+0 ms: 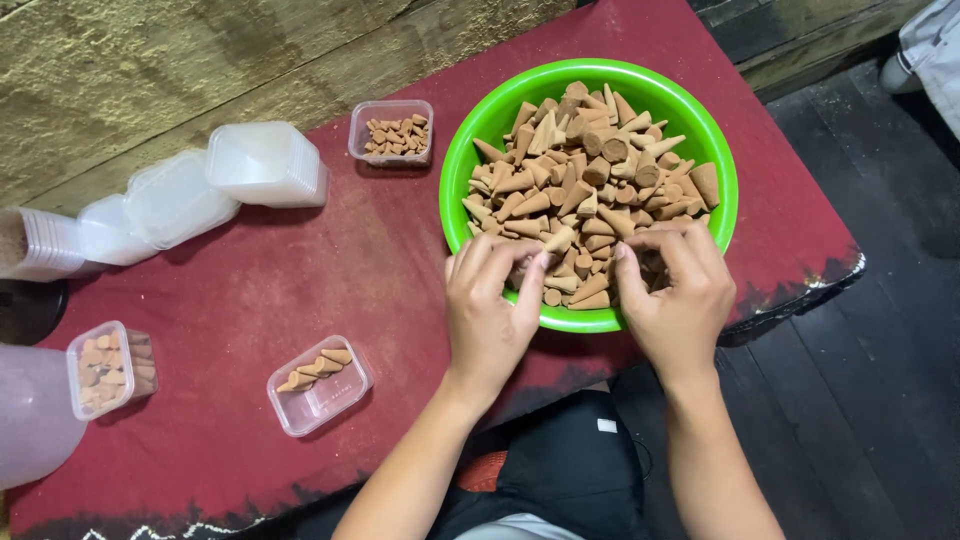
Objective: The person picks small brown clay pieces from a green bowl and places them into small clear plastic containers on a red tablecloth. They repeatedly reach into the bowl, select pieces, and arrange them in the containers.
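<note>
Head view: green bowl [470, 150] holds brown cones [585, 190].

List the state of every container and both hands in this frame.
green bowl: heaped with brown cones
left hand: fingers in the cones at the bowl's near edge
right hand: fingers in the cones
near clear box: open, a few cones
box at left edge: nearly full
far box: open, partly filled
stacked boxes: empty, nested

Off to the side – a stack of clear lids [265, 163], small plastic tubs [320, 385] partly filled with cones, all on a red cloth [250, 290], dark plank floor [860, 400] beyond.
</note>
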